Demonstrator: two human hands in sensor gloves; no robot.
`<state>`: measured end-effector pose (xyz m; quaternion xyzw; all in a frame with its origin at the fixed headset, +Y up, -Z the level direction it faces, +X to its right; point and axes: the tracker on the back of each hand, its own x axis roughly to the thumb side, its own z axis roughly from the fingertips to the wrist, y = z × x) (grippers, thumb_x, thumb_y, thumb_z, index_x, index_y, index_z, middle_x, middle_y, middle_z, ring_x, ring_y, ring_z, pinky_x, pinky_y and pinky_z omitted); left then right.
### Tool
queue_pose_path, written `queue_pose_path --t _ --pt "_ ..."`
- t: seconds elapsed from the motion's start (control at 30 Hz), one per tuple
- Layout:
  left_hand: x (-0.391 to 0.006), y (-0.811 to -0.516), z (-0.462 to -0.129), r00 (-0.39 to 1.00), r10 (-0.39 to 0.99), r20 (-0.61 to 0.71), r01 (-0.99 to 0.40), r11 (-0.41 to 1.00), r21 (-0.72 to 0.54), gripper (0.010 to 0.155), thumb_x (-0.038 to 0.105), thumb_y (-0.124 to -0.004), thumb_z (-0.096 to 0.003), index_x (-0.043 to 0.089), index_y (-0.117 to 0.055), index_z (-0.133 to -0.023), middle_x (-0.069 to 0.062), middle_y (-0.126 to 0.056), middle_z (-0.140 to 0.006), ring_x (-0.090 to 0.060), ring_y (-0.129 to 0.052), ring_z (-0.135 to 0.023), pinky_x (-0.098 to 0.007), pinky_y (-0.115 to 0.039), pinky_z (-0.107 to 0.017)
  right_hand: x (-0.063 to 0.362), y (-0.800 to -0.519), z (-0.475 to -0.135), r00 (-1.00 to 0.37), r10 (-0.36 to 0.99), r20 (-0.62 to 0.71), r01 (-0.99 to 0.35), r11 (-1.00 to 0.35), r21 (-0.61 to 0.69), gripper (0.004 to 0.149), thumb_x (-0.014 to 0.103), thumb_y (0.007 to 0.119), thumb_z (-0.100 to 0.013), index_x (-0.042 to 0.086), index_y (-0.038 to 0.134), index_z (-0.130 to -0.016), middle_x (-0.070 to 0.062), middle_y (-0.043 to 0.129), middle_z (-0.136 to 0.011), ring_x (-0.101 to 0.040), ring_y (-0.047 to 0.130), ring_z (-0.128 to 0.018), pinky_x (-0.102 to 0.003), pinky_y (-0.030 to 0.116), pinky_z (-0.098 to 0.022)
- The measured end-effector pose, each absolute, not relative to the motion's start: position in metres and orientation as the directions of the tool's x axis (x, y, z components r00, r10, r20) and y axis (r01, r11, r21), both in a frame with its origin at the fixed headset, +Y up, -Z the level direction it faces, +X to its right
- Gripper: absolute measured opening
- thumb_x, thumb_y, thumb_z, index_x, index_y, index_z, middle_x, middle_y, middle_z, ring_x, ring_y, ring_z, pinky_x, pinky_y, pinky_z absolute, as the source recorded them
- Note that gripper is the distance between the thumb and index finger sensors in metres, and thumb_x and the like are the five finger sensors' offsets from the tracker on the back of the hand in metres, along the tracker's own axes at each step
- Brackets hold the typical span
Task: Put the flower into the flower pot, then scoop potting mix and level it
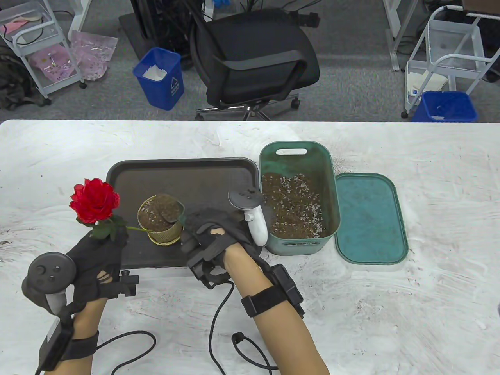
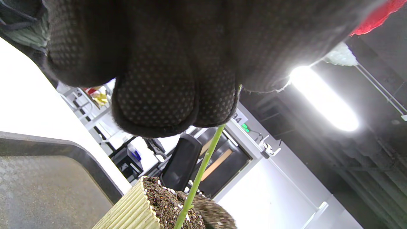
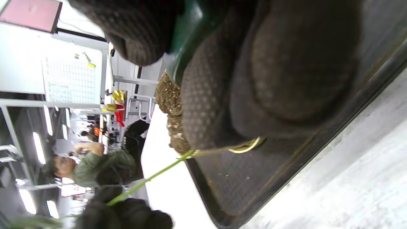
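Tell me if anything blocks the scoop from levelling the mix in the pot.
Only the flower's stem, which is planted in the flower pot and held leaning by the left hand. The right hand holds the green scoop on the potting mix beside the stem.

Black office chair (image 1: 256, 58) — blue bins (image 1: 160, 78)

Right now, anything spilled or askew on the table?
Yes. The flower leans far over the pot's rim toward the left hand, its stem nearly flat rather than upright. Dark potting-mix grains lie scattered on the table beside the green bin, near its far right corner. The right hand grips a green scoop at the pot.
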<state>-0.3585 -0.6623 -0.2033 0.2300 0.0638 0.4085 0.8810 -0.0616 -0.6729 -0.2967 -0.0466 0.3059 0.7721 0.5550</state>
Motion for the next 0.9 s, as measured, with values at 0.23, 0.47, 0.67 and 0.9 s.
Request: queue_pose_path --t 0.23,0.47,0.67,0.9 --pt "-0.358 -0.662 -0.203 0.664 0.743 0.078 -0.686 0.565 0.459 0.042 0.047 -0.092 -0.0412 0.021 -0.099 -0.074 0.005 -0.107 -0.057 -0.019 -0.116 -0.035 -0.036 -0.096 -0.034 -0.084 -0.648 -0.288 -0.711 0.702 -0.05 -0.7 -0.698 0.151 0.048 0.035 0.091 -0.038 0.007 0.087 -0.077 -0.015 0.105 -0.047 -0.022 0.103 -0.004 -0.033 0.09 0.005" --pt "-0.359 -0.663 -0.203 0.662 0.746 0.076 -0.687 0.563 0.459 0.042 0.047 -0.092 -0.0412 0.021 -0.099 -0.074 0.005 -0.107 -0.057 -0.02 -0.116 -0.035 -0.036 -0.096 -0.034 -0.103 -0.635 -0.27 -0.851 0.5 0.162 -0.503 -0.864 0.027 0.048 0.035 0.089 -0.039 0.008 0.086 -0.079 -0.013 0.104 -0.05 -0.022 0.104 -0.009 -0.034 0.091 0.002" --pt "-0.358 -0.662 -0.203 0.664 0.743 0.08 -0.687 0.565 0.458 0.042 0.047 -0.092 -0.0411 0.021 -0.099 -0.074 0.004 -0.107 -0.057 -0.019 -0.116 -0.035 -0.036 -0.096 -0.034 -0.108 -0.637 -0.262 -0.875 0.433 0.216 -0.45 -0.892 -0.036 0.05 0.034 0.088 -0.039 0.008 0.083 -0.081 -0.013 0.103 -0.054 -0.024 0.105 -0.015 -0.036 0.093 -0.004" --pt "-0.359 -0.663 -0.204 0.662 0.745 0.078 -0.688 0.564 0.457 0.042 0.047 -0.092 -0.0412 0.021 -0.099 -0.074 0.004 -0.107 -0.057 -0.02 -0.116 -0.035 -0.036 -0.096 -0.034 -0.106 -0.634 -0.258 -0.887 0.378 0.267 -0.412 -0.907 -0.085 0.05 0.034 0.088 -0.038 0.009 0.082 -0.082 -0.013 0.103 -0.057 -0.025 0.106 -0.019 -0.038 0.093 -0.007"
